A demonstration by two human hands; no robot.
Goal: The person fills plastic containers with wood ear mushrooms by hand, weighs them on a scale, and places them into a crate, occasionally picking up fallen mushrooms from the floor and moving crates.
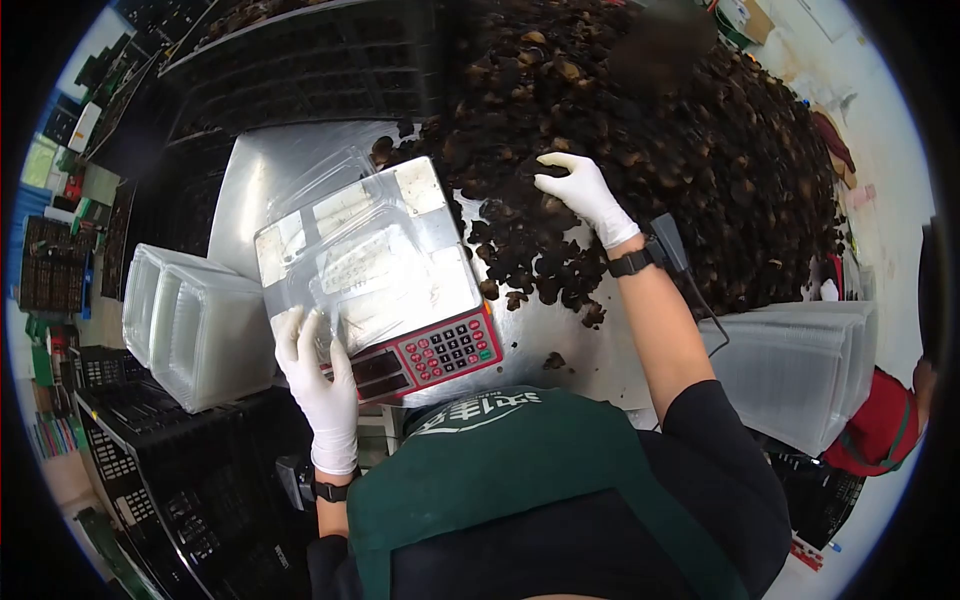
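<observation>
A clear plastic tray (365,265) lies on the silver platform of a scale (440,235) with a red keypad. My left hand (320,390), in a white glove, has its fingers and thumb around the tray's near left corner. Over the near edge of a large heap of dark, wrinkled pieces (640,130) that look like dried fungus is my right hand (585,195), also gloved. Its thumb and forefinger are apart, with nothing clearly seen between them. Loose dark pieces (540,260) lie on the metal table (520,340) below that hand.
Stacked clear containers (195,325) stand left of the scale, and more (795,370) stand at the right. Black crates (300,70) are behind the scale and at the lower left. A cabled dark device (670,240) is beside my right wrist. Another person's red sleeve (875,420) shows far right.
</observation>
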